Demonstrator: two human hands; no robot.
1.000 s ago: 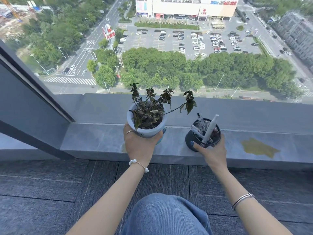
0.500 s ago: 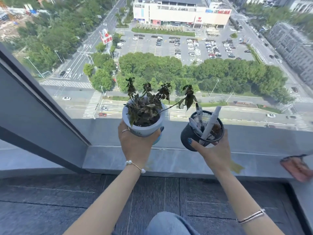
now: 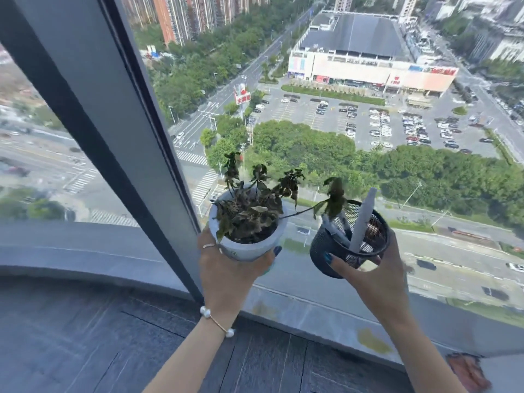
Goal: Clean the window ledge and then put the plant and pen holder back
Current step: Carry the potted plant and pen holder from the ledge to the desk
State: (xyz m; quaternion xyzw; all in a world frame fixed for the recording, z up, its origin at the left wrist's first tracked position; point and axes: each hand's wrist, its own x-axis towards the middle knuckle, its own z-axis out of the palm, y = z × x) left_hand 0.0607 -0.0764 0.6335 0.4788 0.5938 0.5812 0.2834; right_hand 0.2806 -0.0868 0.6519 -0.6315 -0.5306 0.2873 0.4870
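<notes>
My left hand (image 3: 226,276) grips a pale grey pot holding a wilted dark-leaved plant (image 3: 246,219), raised well above the grey stone window ledge (image 3: 309,316). My right hand (image 3: 374,276) holds a black mesh pen holder (image 3: 334,251) with several pens in it, at the same height, just right of the pot. One long plant stem reaches over the pen holder's rim. A yellowish stain (image 3: 371,340) marks the ledge below my right forearm.
A thick dark window frame post (image 3: 107,131) slants down to the ledge left of the pot. A reddish cloth (image 3: 467,370) lies at the lower right corner. Dark floor tiles (image 3: 85,344) run in front of the ledge. The glass shows streets far below.
Both hands have lifted the plant pot and the pen holder up off the ledge. The view has tilted upward and shifted, so the ledge now sits low in frame.
</notes>
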